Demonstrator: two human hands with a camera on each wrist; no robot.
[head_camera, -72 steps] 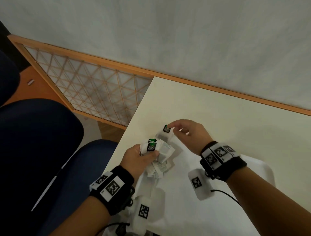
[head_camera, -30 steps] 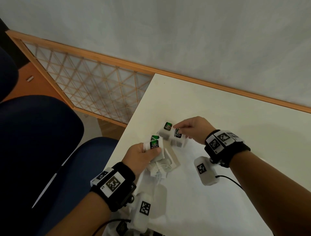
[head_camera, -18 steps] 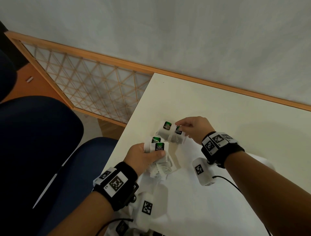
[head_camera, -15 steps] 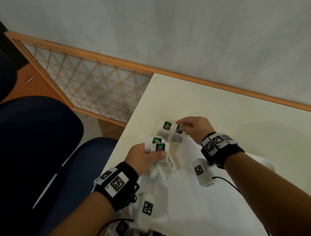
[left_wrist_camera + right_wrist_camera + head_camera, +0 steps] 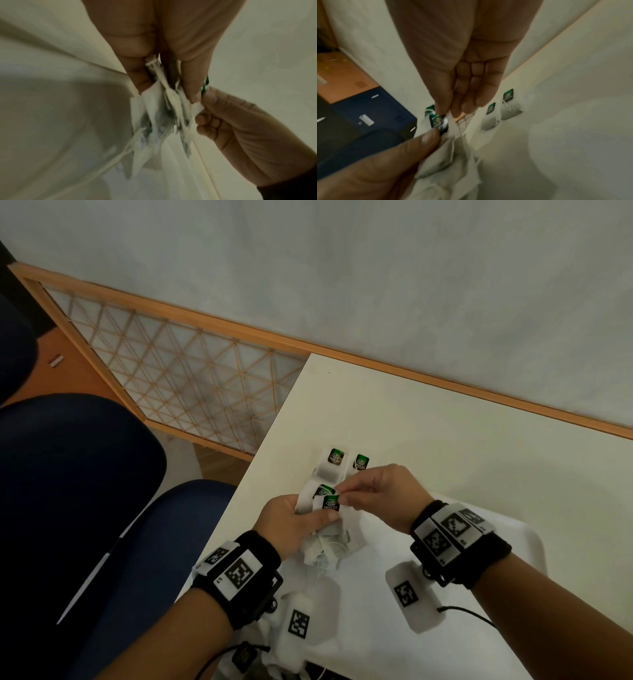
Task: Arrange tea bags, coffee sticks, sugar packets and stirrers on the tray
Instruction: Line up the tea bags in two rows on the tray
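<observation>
My left hand (image 5: 317, 518) grips a bundle of white tea bags (image 5: 325, 546) with green tags, just above the near left part of the white tray (image 5: 529, 542). My right hand (image 5: 342, 494) has reached over and pinches the top edge of one tea bag (image 5: 331, 503) in that bundle. The left wrist view shows the left hand's fingers (image 5: 190, 93) clamped on the bundle (image 5: 159, 121) and the right hand (image 5: 205, 103) pinching a white corner. Two more tea bags (image 5: 334, 462) (image 5: 359, 463) lie side by side by the tray's far left corner, as the right wrist view also shows (image 5: 490, 115) (image 5: 508, 102).
The cream table (image 5: 445, 433) runs up to a wall with a wooden skirting. To the left of the table stand a dark blue chair (image 5: 102, 508) and a wooden lattice screen (image 5: 191, 378). Cables hang from the wrist devices near the tray's front.
The right hand set a second tea bag beside the first at the far corner and let go. It then came back to the bundle and now pinches another bag.
</observation>
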